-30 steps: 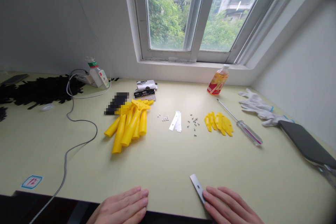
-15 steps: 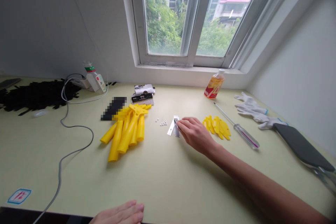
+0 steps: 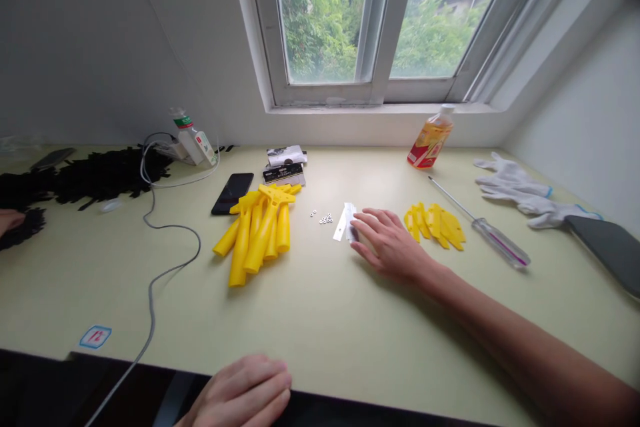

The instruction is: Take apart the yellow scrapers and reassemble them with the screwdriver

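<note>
My right hand [image 3: 387, 240] lies low over the table with its fingers stretched out and a little apart. Its fingertips touch or partly cover a small stack of flat metal blades [image 3: 351, 227]; one loose blade [image 3: 340, 225] slants out on the left. Several tiny metal rings [image 3: 326, 219] lie left of the blades. Farther left is a pile of yellow T-shaped scraper handles [image 3: 263, 233]. Flat yellow plastic pieces [image 3: 434, 221] are right of my fingers. My left hand [image 3: 245, 390] rests at the front edge, fingers side by side and slightly bent, with nothing visible in it.
A long screwdriver [image 3: 500, 240], white gloves [image 3: 520, 193] and an amber-liquid bottle [image 3: 430, 141] are on the right. Behind the handles are a phone [image 3: 233, 193] and small boxes [image 3: 285, 165]. A grey cable [image 3: 187, 227] crosses the left side. Another person's hand [image 3: 10, 219] touches black strips [image 3: 107, 177].
My right hand has loosened from a pinch at the blades to spread fingers. My left hand appears farther into view. The view has shifted, and another person's hand shows at the left edge.
</note>
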Demonstrator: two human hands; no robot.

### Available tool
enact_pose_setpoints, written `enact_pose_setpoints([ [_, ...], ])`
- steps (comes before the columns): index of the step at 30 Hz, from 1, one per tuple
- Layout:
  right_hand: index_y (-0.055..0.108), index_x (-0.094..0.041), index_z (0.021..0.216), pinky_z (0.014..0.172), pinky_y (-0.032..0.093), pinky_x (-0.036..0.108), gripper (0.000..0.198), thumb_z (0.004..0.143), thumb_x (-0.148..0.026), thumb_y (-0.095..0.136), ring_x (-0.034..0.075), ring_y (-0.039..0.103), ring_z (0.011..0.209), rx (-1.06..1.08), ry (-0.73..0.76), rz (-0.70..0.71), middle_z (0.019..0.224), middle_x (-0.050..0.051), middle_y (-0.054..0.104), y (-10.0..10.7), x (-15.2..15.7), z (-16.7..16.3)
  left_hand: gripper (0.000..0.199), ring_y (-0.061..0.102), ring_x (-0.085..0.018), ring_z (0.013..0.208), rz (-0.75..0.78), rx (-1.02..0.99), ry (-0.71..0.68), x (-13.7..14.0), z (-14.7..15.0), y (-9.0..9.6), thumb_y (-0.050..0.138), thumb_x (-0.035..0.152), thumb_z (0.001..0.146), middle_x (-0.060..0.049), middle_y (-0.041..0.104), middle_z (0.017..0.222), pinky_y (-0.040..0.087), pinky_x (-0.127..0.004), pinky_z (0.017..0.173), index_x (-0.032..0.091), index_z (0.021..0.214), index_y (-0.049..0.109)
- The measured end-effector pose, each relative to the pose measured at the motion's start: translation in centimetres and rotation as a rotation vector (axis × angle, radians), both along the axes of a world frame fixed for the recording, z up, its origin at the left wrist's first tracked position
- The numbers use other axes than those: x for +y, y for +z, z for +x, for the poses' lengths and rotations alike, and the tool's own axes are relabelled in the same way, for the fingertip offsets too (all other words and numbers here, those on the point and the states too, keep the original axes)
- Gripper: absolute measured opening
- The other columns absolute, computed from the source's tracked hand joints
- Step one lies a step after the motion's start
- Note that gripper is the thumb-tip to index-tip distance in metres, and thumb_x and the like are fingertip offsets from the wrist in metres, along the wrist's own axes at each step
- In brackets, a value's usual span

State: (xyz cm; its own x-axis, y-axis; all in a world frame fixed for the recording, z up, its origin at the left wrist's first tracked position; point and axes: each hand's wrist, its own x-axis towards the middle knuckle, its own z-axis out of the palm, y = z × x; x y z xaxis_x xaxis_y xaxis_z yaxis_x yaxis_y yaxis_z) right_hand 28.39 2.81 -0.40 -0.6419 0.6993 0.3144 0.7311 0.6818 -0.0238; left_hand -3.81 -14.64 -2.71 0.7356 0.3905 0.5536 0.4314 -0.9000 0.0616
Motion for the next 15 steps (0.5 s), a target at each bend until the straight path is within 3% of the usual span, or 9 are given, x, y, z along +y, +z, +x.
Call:
enact_pose_setpoints([
  [8,0.059,-0.018,0.123,0.102,0.036,0.049,0.037,0.099,-0.038,0.04,0.03,0.049,0.126,0.048,0.046,-0.01,0.132,0.011,0.061,-0.4,0.3,0.2,0.029,0.065,-0.019,0.1,-0.241,-0.054,0.0,-0.5,0.2,0.0,0.055,0.007,0.092,-0.014,0.071,0.108,0.056,-0.028,0.088,0.006,0.12,0.064],
  [15,0.06,-0.021,0.121,0.101,0.038,0.047,0.032,0.099,-0.036,0.042,0.027,0.049,0.125,0.094,0.042,-0.027,0.13,0.009,0.062,-0.5,0.4,0.3,0.026,0.063,-0.02,0.091,-0.215,-0.192,0.075,-0.7,0.1,-0.7,0.057,0.004,0.089,-0.012,0.071,0.095,0.057,-0.032,0.078,0.008,0.113,0.066],
])
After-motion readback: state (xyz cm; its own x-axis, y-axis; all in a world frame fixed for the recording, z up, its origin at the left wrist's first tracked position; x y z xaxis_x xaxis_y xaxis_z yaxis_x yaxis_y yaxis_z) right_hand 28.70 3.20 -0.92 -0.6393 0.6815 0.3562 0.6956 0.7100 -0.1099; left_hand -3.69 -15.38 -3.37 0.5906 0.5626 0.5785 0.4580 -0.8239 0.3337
